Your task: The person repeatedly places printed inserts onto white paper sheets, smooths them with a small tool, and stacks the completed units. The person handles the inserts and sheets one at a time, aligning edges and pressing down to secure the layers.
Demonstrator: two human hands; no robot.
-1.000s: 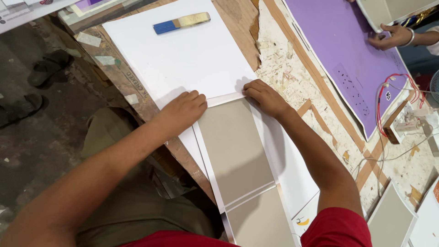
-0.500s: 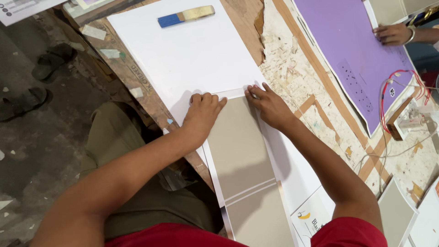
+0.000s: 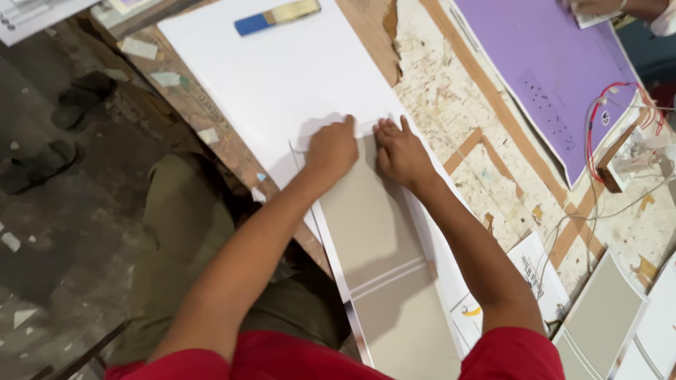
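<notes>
Printed sheets and paper scraps around the workbench

A white printed leaflet (image 3: 539,271) with dark lettering and a small yellow-and-blue mark lies at the bench's near right edge, partly under the right forearm; a white printed sheet (image 3: 32,14) with grey lines sits at the top left corner, cut by the frame; small pale paper label scraps (image 3: 139,48) lie on the floor-side ledge to the left of the big white board; no screens or signs
</notes>
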